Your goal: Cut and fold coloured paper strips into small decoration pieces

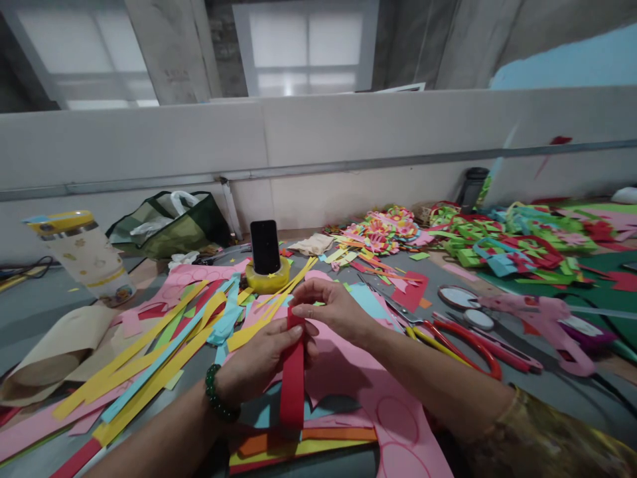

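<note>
A red paper strip [292,392] hangs between my hands, its lower end toward me over the stacked coloured sheets. My left hand [273,352] pinches it near the top, thumb in front; a green bead bracelet is on that wrist. At the strip's upper end, the fingers of my right hand [331,309] are closed on it, with the fingertips partly hidden. Underneath lies a pink sheet [343,372] with drawn circles. Orange and yellow sheets [318,443] show at its near edge.
Yellow, blue and red strips [149,365] spread at left by a tumbler [82,259]. A phone [265,245] stands on a yellow tape roll [269,277]. On the right lie red-handled scissors [468,345], a pink glue gun [542,318] and paper flowers [385,229].
</note>
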A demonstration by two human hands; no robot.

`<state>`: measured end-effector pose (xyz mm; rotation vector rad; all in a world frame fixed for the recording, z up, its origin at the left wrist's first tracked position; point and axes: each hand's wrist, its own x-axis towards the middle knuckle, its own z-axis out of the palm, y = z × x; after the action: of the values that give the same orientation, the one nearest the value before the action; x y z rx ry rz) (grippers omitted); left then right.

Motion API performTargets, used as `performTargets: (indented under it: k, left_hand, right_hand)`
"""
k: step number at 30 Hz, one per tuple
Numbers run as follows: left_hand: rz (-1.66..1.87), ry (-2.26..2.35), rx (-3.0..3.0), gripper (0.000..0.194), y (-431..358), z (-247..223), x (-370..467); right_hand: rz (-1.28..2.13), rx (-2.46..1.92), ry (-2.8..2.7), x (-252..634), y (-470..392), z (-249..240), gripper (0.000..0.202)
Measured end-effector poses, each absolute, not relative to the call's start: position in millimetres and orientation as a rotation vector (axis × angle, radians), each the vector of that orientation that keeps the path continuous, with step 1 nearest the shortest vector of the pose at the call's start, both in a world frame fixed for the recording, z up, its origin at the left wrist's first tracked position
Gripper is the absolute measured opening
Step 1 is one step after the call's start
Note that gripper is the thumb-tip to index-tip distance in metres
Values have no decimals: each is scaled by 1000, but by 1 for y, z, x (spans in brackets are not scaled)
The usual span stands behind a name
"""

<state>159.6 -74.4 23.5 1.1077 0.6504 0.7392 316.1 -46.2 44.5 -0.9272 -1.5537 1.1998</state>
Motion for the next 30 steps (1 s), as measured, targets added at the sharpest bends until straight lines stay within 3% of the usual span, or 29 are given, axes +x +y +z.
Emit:
performTargets:
  k: [11, 20, 30]
  left_hand:
    - [725, 659, 1146, 22, -76, 24, 159]
    - [725, 672, 1122, 33, -76, 27, 162]
    - [672, 754, 1114, 32, -74, 29, 159]
  right_hand:
    - [1238, -903, -1560, 317, -48, 44, 23]
    - [1308, -871, -1445, 321, -43, 45, 25]
    - [1179, -891, -1329, 337, -23, 49, 26]
